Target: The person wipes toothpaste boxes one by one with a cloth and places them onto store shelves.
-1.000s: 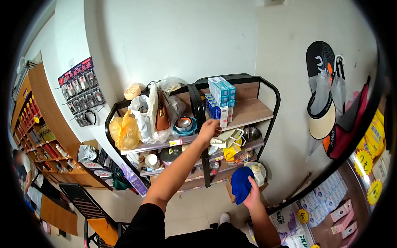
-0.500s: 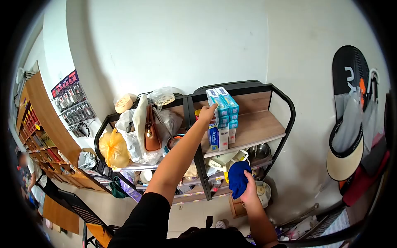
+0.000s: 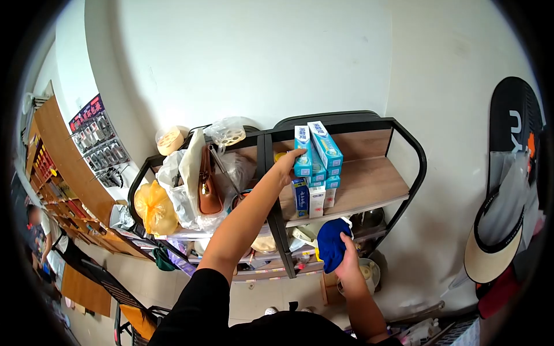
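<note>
Shifted since half a second ago, the long teal-and-white cardboard box at the top left of the stack now has a gap beside the matching teal-and-white box on its right. Fingers of the left hand rest on the shifted box; whether the thumb closes under it cannot be told. Both boxes lie above upright blue and white cartons on the wood-grain shelf. Well apart, the right hand grips a crumpled royal-blue cloth before the shelf's front edge.
</note>
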Demonstrator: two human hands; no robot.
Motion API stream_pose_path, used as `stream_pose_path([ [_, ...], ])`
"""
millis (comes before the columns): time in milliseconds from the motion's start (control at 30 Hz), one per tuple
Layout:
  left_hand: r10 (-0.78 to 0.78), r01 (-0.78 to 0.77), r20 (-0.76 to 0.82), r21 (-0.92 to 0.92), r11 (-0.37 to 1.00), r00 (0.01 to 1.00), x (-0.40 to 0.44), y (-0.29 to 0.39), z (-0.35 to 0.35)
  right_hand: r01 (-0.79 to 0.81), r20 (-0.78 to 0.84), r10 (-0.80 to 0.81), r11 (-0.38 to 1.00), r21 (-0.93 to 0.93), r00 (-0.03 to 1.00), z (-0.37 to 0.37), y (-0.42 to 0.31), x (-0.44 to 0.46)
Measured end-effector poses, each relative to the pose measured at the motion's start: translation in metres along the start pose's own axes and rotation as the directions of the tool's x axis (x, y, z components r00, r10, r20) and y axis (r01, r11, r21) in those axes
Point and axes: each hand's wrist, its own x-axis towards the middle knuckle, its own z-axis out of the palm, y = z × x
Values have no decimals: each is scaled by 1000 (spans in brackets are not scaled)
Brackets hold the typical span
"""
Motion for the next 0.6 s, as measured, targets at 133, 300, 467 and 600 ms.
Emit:
stream_pose_path([
  [133, 90, -70, 104, -185, 980, 990, -46, -2, -11, 83, 69, -81, 996, -30, 994, 34, -4, 4],
  [300, 176, -158, 21, -348, 924, 984, -107, -14, -10, 322, 143, -301, 934, -154, 943, 64, 12, 9],
  [467, 187, -193, -65, -526, 829, 980, -141, -44, -10, 763, 431, -659, 361, -537, 616, 104, 37, 11],
  [600, 186, -258, -184, -559, 788, 965, -154, -68, -10, 829, 706, -655, -216, -516, 270, 137, 40, 18],
])
